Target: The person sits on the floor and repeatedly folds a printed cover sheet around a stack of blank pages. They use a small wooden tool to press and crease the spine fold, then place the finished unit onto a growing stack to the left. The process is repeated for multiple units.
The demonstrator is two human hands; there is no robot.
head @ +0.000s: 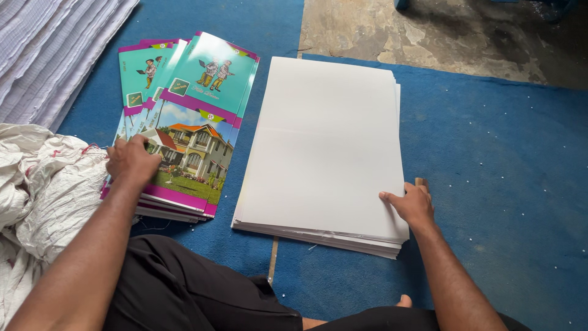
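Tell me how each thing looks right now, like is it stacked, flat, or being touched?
White sheet stack: flat on the mat, fairly even, blank side up.
Printed covers: fanned out, picture side up, overlapping.
Left hand: resting on the printed covers' near edge.
Right hand: fingertips on the white stack's right edge.
White sack: crumpled, at the left.
Lined paper pile: stacked, top left.
Blue mat: spread flat.

1. Your left hand point(131, 160) rests on a fanned pile of printed covers point(190, 122): teal upper panels with cartoon figures, purple bands, a house picture below (lettering too small to tell).
2. Each cover bears a small square green label point(179, 86).
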